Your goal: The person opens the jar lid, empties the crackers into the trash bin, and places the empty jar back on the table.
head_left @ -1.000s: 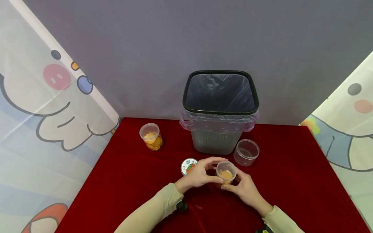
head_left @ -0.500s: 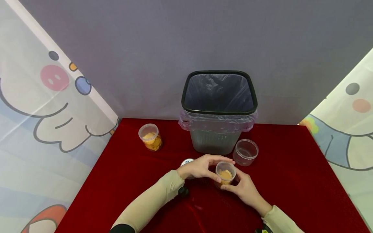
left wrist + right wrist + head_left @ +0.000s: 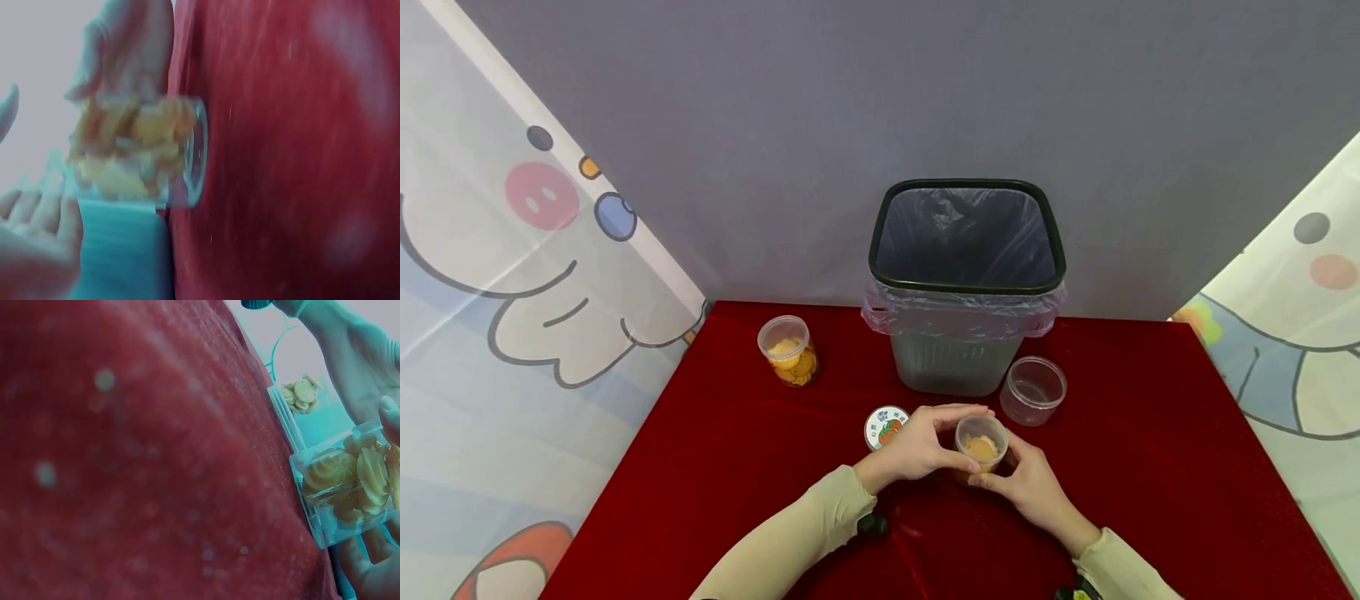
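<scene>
In front of the bin (image 3: pixel 955 367), the right hand (image 3: pixel 1033 485) grips a jar of cookies (image 3: pixel 982 459); the left hand (image 3: pixel 925 446) spreads loosely about its other side. Left of the bin stands a second cookie-filled jar (image 3: pixel 794 368); just right, a clear tub (image 3: pixel 1027 410).

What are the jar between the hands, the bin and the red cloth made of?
Jar: probably clear, shiny plastic, since the cookies show through; glass can't be ruled out.
Bin: seems cloudy grey plastic, with a moulded, ribbed look.
Red cloth: fabric, perhaps velvet; it has a soft sheen.
</scene>
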`<state>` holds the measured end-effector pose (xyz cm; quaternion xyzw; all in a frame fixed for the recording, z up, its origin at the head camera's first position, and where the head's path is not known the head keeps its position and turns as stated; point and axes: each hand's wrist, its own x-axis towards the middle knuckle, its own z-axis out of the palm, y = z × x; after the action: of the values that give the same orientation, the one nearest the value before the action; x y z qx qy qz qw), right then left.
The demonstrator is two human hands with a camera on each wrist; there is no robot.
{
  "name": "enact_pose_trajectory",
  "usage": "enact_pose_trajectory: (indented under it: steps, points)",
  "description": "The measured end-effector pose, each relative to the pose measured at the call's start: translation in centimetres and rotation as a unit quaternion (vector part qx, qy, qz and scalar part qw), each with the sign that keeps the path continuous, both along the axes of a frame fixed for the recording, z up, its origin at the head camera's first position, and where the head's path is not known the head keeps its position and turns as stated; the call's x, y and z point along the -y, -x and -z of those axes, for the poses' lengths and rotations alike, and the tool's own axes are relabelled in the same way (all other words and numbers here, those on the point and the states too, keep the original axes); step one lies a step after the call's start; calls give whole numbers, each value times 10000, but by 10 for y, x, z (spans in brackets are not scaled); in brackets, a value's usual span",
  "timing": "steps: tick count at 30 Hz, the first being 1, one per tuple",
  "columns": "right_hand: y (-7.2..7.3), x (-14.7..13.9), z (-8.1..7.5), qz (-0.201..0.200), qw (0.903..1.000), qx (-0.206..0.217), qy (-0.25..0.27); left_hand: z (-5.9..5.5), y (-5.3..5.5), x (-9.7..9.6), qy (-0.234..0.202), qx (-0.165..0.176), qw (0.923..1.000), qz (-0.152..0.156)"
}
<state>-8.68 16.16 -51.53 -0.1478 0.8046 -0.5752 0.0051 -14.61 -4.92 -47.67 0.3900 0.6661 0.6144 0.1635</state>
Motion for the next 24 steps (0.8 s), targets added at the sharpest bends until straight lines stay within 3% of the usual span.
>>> enact_pose_trajectory:
  steps: [6, 10, 14, 18, 24]
  points:
    - [0, 0, 2, -22, 9999, -142, 41, -4, -25, -7, -38, -141, 9939, -1097]
    - [1, 0, 3, 3, 9994, -332, 1, 0, -39, -15, -147, -151, 9830, -1823]
    - [1, -1, 4, 26, 9988, -495, -15, 0, -49, -22, -355, -200, 9724, -2296]
    - [0, -1, 4, -29, 9984, -562, 29, 3, -51, -23, -438, -182, 9707, -2358]
    - [0, -2, 5, -99, 9985, -524, 111, 7, -47, -13, -358, 118, 9859, -1631]
